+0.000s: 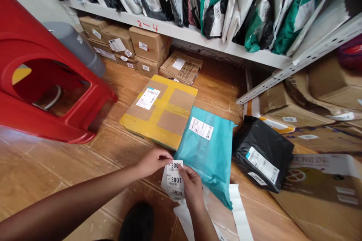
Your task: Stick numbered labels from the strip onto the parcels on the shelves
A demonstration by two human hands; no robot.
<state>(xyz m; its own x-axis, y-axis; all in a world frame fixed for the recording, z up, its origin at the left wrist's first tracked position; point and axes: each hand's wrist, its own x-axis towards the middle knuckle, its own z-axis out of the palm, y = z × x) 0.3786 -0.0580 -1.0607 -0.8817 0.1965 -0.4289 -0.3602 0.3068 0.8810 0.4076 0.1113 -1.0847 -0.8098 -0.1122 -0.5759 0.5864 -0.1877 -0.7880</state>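
Note:
My left hand (154,161) pinches the top edge of a strip of white number labels (174,180) reading 3000, 3001, 3002. My right hand (193,187) grips the same strip from the right side, fingers closed on it. Both hands hover low over the wooden floor, just in front of a teal poly mailer (207,154) with a white shipping label. To its left lies a flat cardboard parcel (161,111) wrapped in yellow tape. A black poly mailer (263,152) lies to the right.
A red plastic stool (42,83) lies tipped at the left. A white shelf (181,32) marked 2-4 holds several mailer bags; cardboard boxes (147,45) sit beneath it. More boxes (316,94) pile at the right. White backing paper strips (240,211) trail on the floor.

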